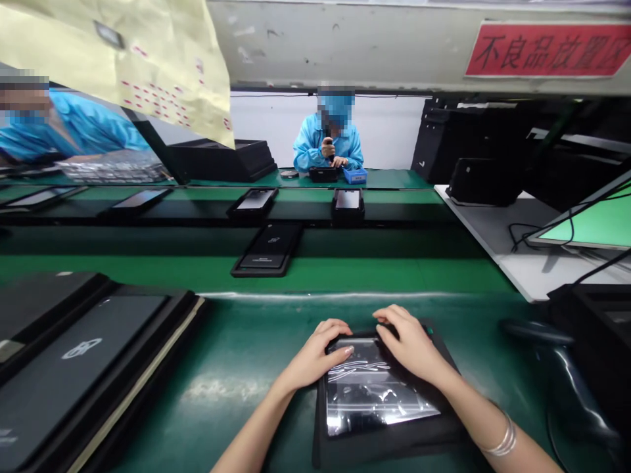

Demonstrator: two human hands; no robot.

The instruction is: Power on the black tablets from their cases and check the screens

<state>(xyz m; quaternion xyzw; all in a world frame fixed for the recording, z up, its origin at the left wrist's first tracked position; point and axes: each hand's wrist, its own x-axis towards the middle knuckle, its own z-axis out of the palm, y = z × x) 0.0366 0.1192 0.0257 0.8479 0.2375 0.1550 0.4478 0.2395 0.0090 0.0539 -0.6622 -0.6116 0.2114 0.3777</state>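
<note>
Green matting (pixel 256 341) covered the workbench, and a conveyor belt (pixel 374 263) ran across it toward twelve o'clock. At six o'clock, close to the person, a black tray (pixel 384 440) lay flat on the mat and held a tablet (pixel 377 394) with a glossy, reflective film over its screen.

Both hands rested on the far end of the tablet. The left hand (pixel 315 355) sat at the tablet's far left corner, fingers loosely curled and spread, fingertips pressing on the film, not closed round anything. The right hand (pixel 409 341) lay over the far right corner, fingers bent down onto the tablet's edge; whether they pinched the film could not be told. A silver bangle (pixel 503 440) circled the right wrist.

At nine o'clock a stack of dark tablets in trays (pixel 83 361) lay, logo side up. At twelve o'clock another tablet (pixel 269 249) lay on the belt, with more units (pixel 348 200) lined up just beyond it. Farther off at twelve, a co-worker in a blue coat (pixel 328 141) sat facing the bench. At two o'clock a monitor with a green screen (pixel 591 223) stood tilted on a white table (pixel 493 230), and a red sign (pixel 547 49) hung at one o'clock.
</note>
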